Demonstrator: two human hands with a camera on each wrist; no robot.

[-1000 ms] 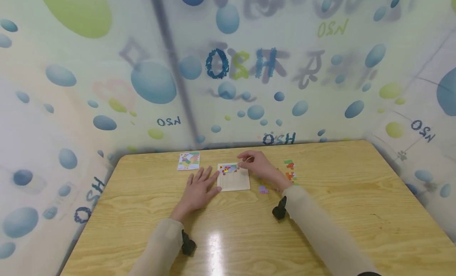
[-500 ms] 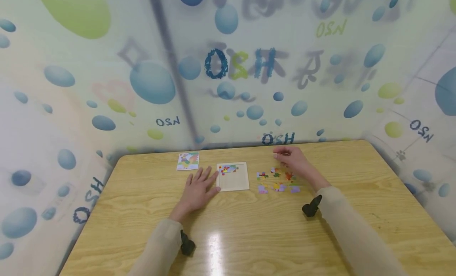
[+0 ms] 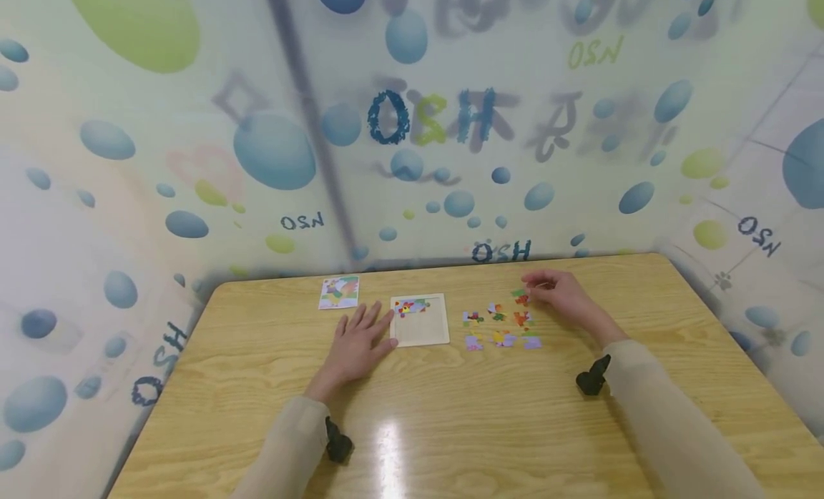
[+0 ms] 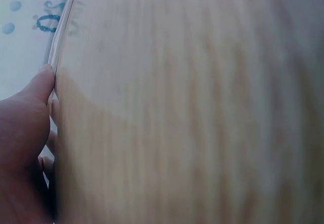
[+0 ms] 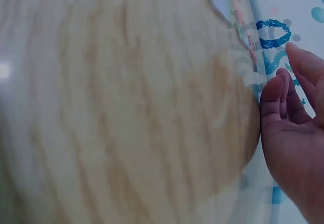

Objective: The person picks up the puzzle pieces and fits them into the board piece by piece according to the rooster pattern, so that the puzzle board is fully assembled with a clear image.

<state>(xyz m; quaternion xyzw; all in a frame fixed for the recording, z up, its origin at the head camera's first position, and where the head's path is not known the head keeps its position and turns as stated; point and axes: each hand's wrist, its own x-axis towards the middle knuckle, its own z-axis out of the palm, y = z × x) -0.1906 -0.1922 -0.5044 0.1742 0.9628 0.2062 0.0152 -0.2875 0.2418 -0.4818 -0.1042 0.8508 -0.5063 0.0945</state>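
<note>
The pale square wooden puzzle tray lay flat before you, small multicoloured pieces filling only part of its upper left. Your left hand was spread beside it, thumb and forefinger at its left edge. Within the last second your right hand had moved off the tray to the far right, uncovering the loose jigsaw pieces; attention, it seemed, had passed from fitting to the supply. Its fingers were loosely bent, a gap between thumb and forefinger, near a green and orange-red jigsaw piece; the views did not settle whether they touched it. Farther left, a square printed picture card lay on the glossy yellow-brown wooden table
</note>
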